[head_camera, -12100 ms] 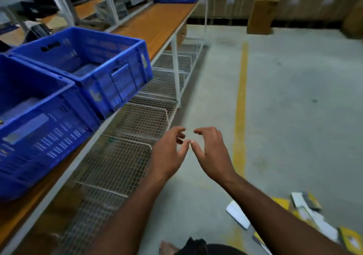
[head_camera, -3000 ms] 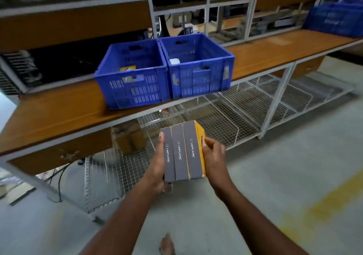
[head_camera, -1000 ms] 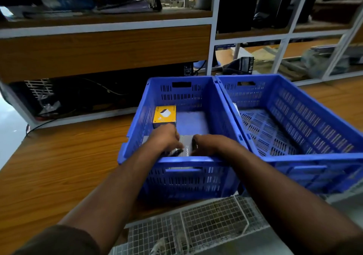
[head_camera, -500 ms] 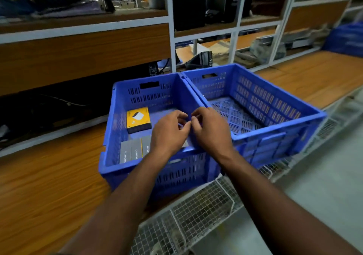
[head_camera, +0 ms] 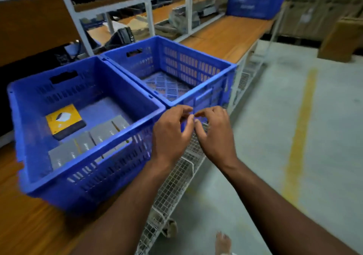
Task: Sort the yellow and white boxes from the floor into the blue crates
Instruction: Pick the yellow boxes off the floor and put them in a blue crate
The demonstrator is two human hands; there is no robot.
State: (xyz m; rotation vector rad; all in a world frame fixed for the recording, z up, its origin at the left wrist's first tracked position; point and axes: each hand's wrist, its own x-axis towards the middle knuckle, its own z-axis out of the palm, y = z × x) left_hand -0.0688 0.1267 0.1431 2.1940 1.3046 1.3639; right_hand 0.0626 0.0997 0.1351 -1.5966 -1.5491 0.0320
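1. Looking down from the head view, two blue crates sit side by side, touching, on a wooden shelf (head_camera: 231, 32).
2. Left crate (head_camera: 64, 186): hard plastic, boxy, with slots cut in its walls and a handle hole in the far wall.
3. Inside it lies one yellow box (head_camera: 63, 120), flat and square, with a white shape on top and a dark strip along one edge.
4. Beside that box, on the crate floor, lies a row of grey boxes (head_camera: 88, 140) with thin yellow edges. They are flat and smooth. Small writing is on them, too blurry to read.
5. Right crate (head_camera: 196, 64): same plastic, with a grid of slots in its floor. No box shows inside it.
6. Left hand (head_camera: 170, 134) and right hand (head_camera: 214, 134) hang close together in front of the crates, fingers loosely bent and fingertips almost touching. Both hold nothing.
7. Under the shelf are white wire baskets (head_camera: 176, 176) made of thin mesh.
8. A grey, rough floor (head_camera: 265, 117) has a yellow line (head_camera: 300, 128) painted on it.
9. Another blue crate (head_camera: 255, 3) sits far off at the shelf's end.
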